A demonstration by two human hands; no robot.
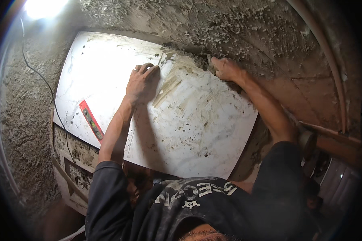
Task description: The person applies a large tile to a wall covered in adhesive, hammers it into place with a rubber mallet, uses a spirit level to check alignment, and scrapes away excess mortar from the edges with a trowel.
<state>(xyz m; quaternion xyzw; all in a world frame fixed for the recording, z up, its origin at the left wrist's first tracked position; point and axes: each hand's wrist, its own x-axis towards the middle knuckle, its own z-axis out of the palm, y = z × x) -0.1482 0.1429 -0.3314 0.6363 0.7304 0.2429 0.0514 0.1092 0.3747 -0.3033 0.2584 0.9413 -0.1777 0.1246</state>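
At your far left, a bright light glares at the top, and a thin dark cable hangs beside the rough wall. Next comes the left tile, white and lying flat, with a red level slanted across it, its lower end by your forearm. Your left grip rests on this tile near the joint, fingers bent but loose, with nothing visible in it. Right of the joint lies the right tile, white with grey veining, smeared with beige streaks and dotted with dark crumbs. Grey mortar is heaped along its far edge. There your right grip is curled against the mortar; you cannot tell whether it grasps anything. Farther right, a brownish pipe runs down the wall.
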